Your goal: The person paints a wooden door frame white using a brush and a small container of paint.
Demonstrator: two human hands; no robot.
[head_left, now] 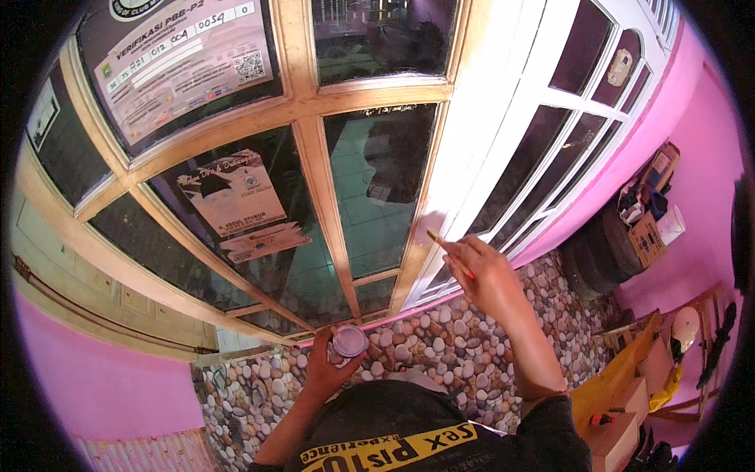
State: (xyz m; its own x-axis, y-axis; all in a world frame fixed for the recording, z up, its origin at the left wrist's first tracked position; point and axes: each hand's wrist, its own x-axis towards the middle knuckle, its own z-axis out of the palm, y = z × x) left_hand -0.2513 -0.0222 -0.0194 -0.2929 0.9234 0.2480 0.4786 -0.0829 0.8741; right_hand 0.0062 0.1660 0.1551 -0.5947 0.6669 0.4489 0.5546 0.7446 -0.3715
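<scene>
My right hand (481,267) is closed round a thin paintbrush (437,239). Its tip is at the edge where the tan window frame (418,250) meets the white door frame (464,173); I cannot tell if it touches. Lower down, my left hand (326,363) wraps round a small round cup (349,341) with pale, whitish-lilac contents. Dark glass panes (379,189) fill the tan frame ahead of me. White paint covers the door frame and the white door (543,134) on the right.
Printed papers (236,197) are stuck on the glass. Stacked tyres (602,252) with cardboard boxes (647,240) stand by the pink wall (700,118). Wooden boards and a box (617,440) lie at the lower right. The floor (425,338) has a pebble pattern.
</scene>
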